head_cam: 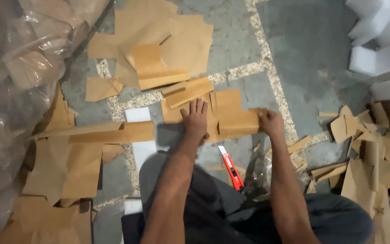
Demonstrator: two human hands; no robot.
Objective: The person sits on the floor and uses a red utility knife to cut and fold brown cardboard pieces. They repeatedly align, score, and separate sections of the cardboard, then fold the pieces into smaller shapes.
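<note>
Folding cardboard on the floor

Left hand point(196, 118) flat on cardboard piece point(224, 116), right hand point(271, 123) gripping its edge; red cutter point(232, 168) idle, scraps point(152, 49) everywhere.

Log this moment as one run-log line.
left hand: flat on folded brown cardboard piece | right hand: gripping its right end | red utility knife: on grey floor, untouched

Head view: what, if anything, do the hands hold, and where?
Left hand presses flat on the middle of the brown cardboard piece on the floor; right hand grips its right end.
</note>
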